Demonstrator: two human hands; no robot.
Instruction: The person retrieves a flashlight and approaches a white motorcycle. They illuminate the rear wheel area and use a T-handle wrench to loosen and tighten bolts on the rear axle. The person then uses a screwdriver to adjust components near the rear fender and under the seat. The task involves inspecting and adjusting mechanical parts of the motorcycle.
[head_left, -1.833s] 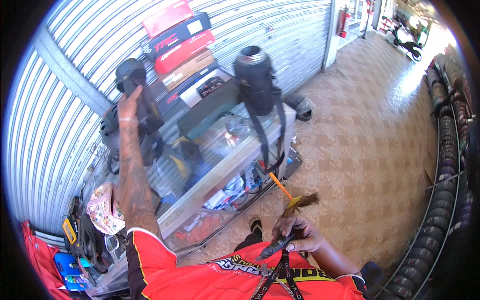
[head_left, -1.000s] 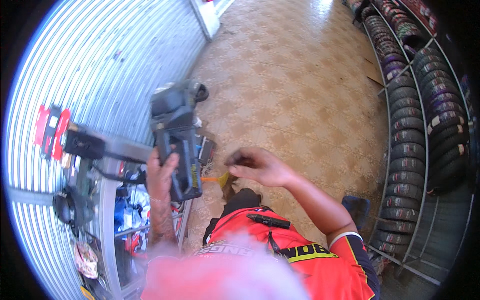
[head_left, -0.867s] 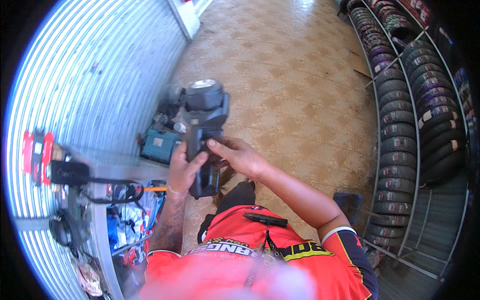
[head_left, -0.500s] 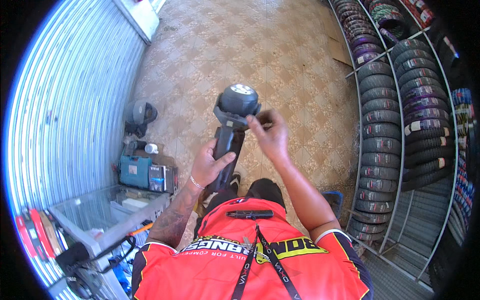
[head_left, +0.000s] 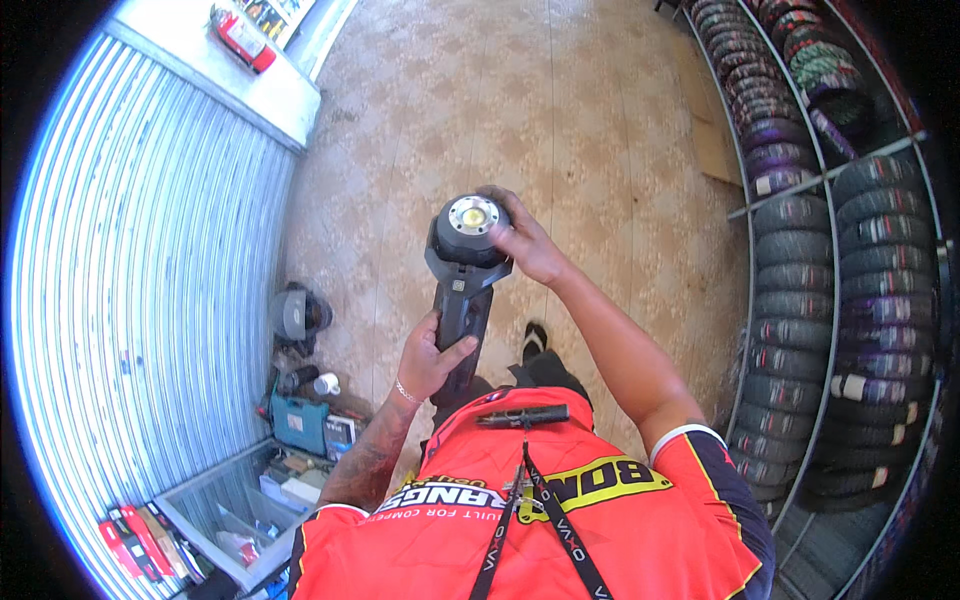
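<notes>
In the middle of the frame, the left hand grips the big black power tool by its handle. The right hand pinches its round silver head; nothing is fitted there yet.

Left hand grips black power tool handle; right hand touches its round head.

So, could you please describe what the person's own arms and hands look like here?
Both hands are bare, with no gloves. The left hand has a thin pale bracelet at the wrist, and the forearm carries dark tattoos. The right hand is plain, its arm bare up to a short orange sleeve with white trim.
</notes>
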